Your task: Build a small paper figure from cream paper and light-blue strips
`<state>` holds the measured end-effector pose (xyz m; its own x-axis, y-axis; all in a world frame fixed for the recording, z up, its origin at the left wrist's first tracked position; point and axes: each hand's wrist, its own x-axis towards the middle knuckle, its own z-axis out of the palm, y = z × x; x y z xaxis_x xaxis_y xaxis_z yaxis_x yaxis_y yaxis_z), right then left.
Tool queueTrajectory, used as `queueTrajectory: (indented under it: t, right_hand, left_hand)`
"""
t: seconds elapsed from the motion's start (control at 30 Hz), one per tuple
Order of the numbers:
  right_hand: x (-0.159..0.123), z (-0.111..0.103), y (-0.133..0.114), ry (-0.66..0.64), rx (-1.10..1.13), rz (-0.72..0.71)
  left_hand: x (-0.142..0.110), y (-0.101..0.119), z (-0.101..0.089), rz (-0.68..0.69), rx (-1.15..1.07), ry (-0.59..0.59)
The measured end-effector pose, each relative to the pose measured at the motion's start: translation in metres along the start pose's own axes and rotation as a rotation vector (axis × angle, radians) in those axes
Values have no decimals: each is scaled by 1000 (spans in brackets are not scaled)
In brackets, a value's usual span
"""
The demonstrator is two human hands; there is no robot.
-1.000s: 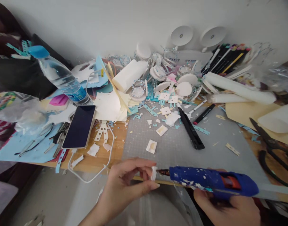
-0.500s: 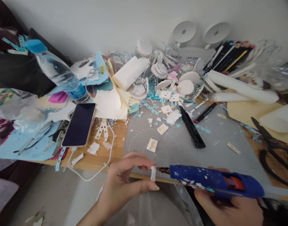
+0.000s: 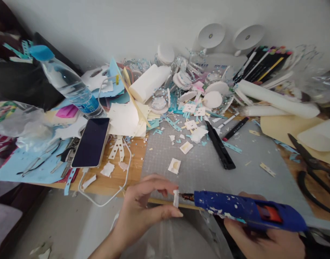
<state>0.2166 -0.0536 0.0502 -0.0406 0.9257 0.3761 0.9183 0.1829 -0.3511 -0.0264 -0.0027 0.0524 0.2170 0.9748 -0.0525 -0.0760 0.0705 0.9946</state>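
Observation:
Between thumb and fingertips, my left hand [image 3: 146, 208] pinches a small white piece [image 3: 176, 199] edge-on, just in front of the table's front edge. My right hand [image 3: 264, 237] is wrapped round a blue hot glue gun [image 3: 235, 208], spotted with dried white bits. The gun points left, its dark nozzle at or very near the upper part of the white piece; I cannot tell whether they touch. Two small white square pieces [image 3: 175, 166] with yellowish centres lie on the grey cutting mat [image 3: 154, 158] beyond my hands.
A black utility knife [image 3: 220, 145] and a black marker [image 3: 236, 129] lie on the mat. Scissors [image 3: 313, 165] are at right. A phone [image 3: 91, 143] with a white cable and a water bottle [image 3: 70, 84] stand left. Paper scraps and white discs [image 3: 216, 88] crowd the back.
The glue gun and my right hand have shifted very slightly right and down. My left hand still pinches the white piece in nearly the same spot.

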Motion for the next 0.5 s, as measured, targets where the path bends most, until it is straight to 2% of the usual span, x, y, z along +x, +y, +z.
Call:
queueTrajectory:
  t: [0.1, 0.3, 0.43, 0.5]
  right_hand:
    - [1, 1, 1, 38, -1, -40]
    - [3, -2, 1, -34, 54, -79]
    - [1, -3, -4, -48, 114, -5]
    - [0, -4, -9, -32, 156, 91]
  left_hand:
    - [1, -1, 1, 12, -2, 6]
    - [3, -4, 1, 21, -18, 1]
    - [3, -3, 1, 37, -14, 0]
    - [4, -3, 1, 47, -9, 1]
